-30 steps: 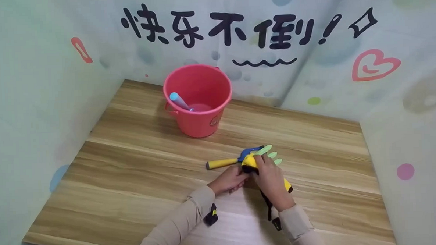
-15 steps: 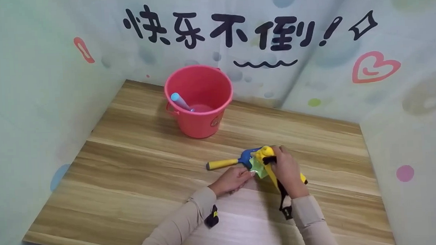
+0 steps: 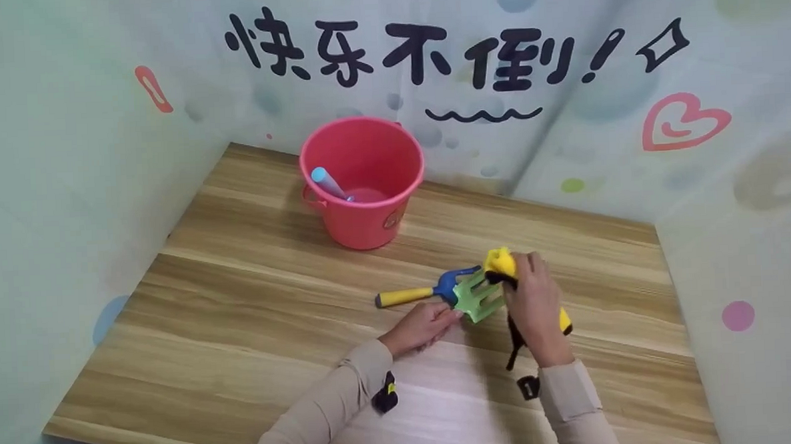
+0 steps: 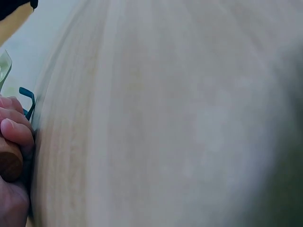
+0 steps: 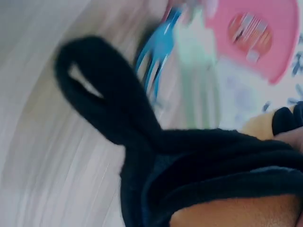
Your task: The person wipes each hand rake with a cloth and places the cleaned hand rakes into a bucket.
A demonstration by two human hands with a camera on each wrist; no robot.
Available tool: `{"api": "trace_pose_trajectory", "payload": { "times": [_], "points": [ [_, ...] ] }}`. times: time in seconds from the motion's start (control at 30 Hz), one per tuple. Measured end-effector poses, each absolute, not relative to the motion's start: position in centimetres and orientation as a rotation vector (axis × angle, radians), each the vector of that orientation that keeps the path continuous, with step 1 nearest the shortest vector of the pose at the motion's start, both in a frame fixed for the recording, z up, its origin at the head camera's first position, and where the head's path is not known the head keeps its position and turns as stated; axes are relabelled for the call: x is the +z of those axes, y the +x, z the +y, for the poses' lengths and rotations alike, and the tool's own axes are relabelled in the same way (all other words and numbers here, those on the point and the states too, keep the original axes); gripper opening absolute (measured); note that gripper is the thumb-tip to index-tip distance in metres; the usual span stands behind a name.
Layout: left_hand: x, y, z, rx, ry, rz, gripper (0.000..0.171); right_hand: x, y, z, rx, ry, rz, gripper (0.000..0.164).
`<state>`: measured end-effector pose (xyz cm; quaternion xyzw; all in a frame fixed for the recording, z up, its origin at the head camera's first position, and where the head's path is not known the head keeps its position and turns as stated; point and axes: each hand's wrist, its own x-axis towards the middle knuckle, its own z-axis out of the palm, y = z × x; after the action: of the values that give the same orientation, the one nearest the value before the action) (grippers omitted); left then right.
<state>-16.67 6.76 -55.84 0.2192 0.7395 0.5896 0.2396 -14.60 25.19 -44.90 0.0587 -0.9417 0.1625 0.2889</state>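
In the head view my left hand (image 3: 427, 326) grips a small hand fork with green tines (image 3: 477, 297). The round brown end of its handle (image 4: 10, 161) pokes out below my curled fingers in the left wrist view. My right hand (image 3: 536, 302), just right of the tines, holds a soft yellow-and-black fabric item (image 3: 501, 263) whose exact kind I cannot tell. A black fabric loop (image 5: 106, 87) hangs from it in the right wrist view. Partly behind the green tines lies a blue hand fork (image 3: 448, 285) with a yellow handle (image 3: 405, 296), flat on the table.
A pink bucket (image 3: 364, 227) with a light blue stick-shaped thing (image 3: 327, 182) inside stands at the back of the wood-grain table (image 3: 252, 308). Printed fabric walls (image 3: 472, 152) enclose the back and sides. A small black device (image 3: 384, 394) sits under my left forearm.
My right hand has moved right and slightly away from me with the fabric item, uncovering the green tines. My left hand has stayed almost in place, holding the fork.
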Motion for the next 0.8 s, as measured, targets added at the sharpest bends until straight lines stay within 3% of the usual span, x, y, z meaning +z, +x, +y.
{"api": "trace_pose_trajectory", "payload": {
  "times": [0.33, 0.8],
  "points": [
    [-55.9, -16.9, 6.8, 1.549, 0.588, 2.075, 0.03, -48.6, -13.5, 21.0, 0.318, 0.363, -2.649, 0.043],
    [-55.8, -16.8, 6.7, 1.572, 0.633, 2.092, 0.038, -47.5, -15.9, 25.3, 0.468, 0.175, -2.687, 0.038]
  ]
}}
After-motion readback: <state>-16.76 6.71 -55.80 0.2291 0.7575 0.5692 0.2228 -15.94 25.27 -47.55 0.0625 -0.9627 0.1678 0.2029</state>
